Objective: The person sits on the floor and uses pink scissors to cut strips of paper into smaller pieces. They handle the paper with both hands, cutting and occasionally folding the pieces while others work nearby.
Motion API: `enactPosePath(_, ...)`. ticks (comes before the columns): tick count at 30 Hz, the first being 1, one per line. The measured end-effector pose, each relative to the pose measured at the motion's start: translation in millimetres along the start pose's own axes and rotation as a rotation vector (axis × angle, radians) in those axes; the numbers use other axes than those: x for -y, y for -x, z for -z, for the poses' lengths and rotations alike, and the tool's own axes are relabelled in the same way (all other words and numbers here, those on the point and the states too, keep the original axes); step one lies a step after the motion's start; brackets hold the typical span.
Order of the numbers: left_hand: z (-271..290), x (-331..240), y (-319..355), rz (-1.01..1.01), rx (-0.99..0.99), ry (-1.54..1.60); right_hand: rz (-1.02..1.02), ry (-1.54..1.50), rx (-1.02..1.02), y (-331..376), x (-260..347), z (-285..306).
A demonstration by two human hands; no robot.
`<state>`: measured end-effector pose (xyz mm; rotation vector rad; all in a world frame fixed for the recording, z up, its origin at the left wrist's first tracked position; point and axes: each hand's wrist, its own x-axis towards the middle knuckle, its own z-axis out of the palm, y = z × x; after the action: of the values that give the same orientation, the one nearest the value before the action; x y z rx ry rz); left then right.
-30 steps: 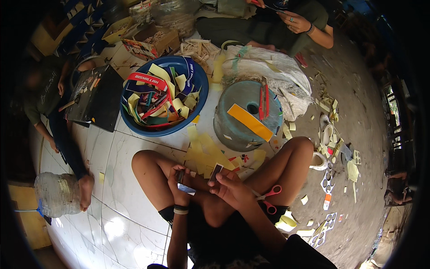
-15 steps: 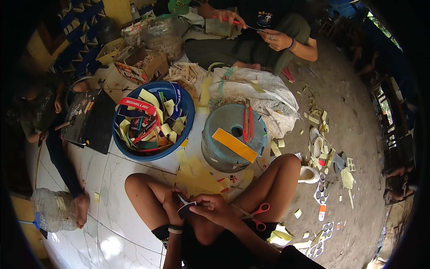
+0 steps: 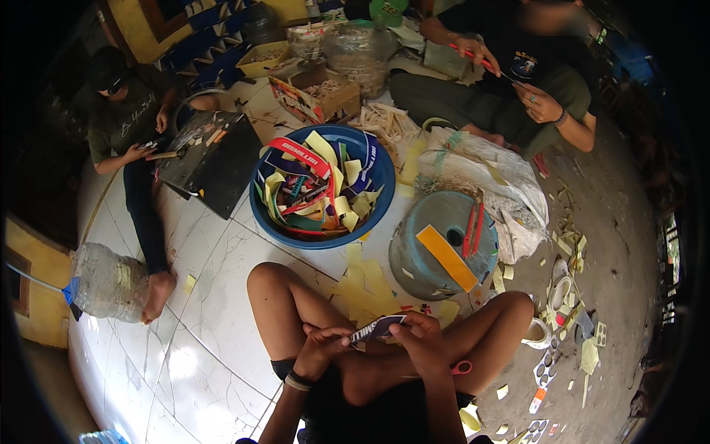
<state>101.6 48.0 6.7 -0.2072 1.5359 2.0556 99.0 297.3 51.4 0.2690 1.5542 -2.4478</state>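
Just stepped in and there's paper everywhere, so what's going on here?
A person sits cross-legged on the tiled floor, both hands on a small printed strip: the left hand grips one end, the right hand the other. Red-handled scissors lie on the right leg. Ahead stand a blue basin of coloured strips and an overturned blue bucket with a yellow strip on top. Two other people sit nearby handling their own pieces.

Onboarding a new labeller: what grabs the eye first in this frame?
The blue basin heaped with colourful strips, centre floor. Right of it, an overturned blue bucket with a yellow strip on its base. At bottom centre, the left hand and right hand hold a small dark printed strip between them above crossed legs.
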Motion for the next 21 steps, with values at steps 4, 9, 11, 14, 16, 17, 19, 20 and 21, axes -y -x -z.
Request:
enactPosePath(4, -12, 4, 8, -0.123, 0.093, -0.006, -0.049, -0.117, 0.04, 3, -6, 13)
enactPosePath(9, -19, -11, 14, -0.127, 0.302, 0.009, -0.084, -0.317, 0.089, 10, -10, 32)
enactPosePath(11, -22, -19, 13, -0.017, 0.424, 0.162, -0.093, -0.442, 0.132, 12, -11, 39)
enactPosePath(14, -30, -23, 9, 0.136, 0.578, 0.154, -0.157, -0.444, 0.166, 16, -11, 48)
enactPosePath(16, -35, -20, 9, 0.211, 0.674, 0.167, -0.148, -0.425, 0.252, 16, -10, 53)
enactPosePath(17, -37, -17, 9, 0.236, 0.725, 0.219, -0.151, -0.409, 0.287, 16, -10, 55)
enactPosePath(19, -39, -10, 9, 0.266, 0.802, 0.247, -0.097, -0.353, 0.333, 17, -9, 56)
enactPosePath(20, -40, -6, 9, 0.24, 0.809, 0.3, -0.044, -0.345, 0.38, 18, -9, 56)
enactPosePath(21, -40, -2, 9, 0.204, 0.818, 0.348, -0.093, -0.365, 0.353, 20, -7, 55)
